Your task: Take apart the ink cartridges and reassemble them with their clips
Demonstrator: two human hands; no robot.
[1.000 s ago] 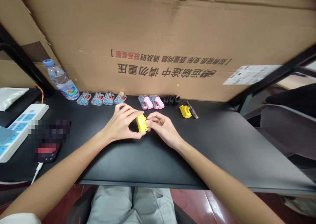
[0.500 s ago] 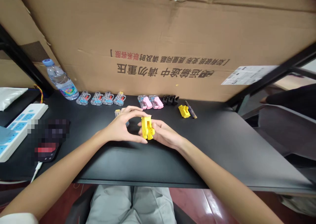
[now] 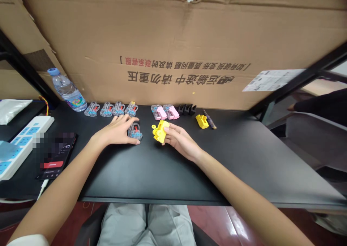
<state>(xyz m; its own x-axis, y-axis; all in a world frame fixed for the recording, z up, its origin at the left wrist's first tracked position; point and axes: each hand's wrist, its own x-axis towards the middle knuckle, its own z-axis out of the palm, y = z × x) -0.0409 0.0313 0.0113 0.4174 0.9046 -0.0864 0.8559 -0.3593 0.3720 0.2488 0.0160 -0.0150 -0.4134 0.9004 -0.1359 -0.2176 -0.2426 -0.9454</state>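
My right hand (image 3: 180, 139) pinches a yellow plastic casing (image 3: 162, 129), tilted and held above the black table. A small yellow ring (image 3: 153, 126) shows just left of it; whether it is attached I cannot tell. My left hand (image 3: 118, 131) has its thumb and fingers spread around a clear plastic piece (image 3: 135, 131) with blue and red parts inside, which rests on the table. Whether the fingertips press on it is unclear. Further right lies another yellow casing (image 3: 202, 121), beside a thin screwdriver-like tool (image 3: 210, 119).
Along the cardboard (image 3: 173, 40) at the back stand several clear pieces (image 3: 106, 109), two pink-and-clear pieces (image 3: 171, 112) and black clips (image 3: 187, 109). To the left are a water bottle (image 3: 67, 90), a power strip (image 3: 24, 141) and a phone (image 3: 58, 159) with a cable.
My left hand has let go of the yellow casing and moved left to the clear piece. The right hand keeps the casing, now turned to another side.
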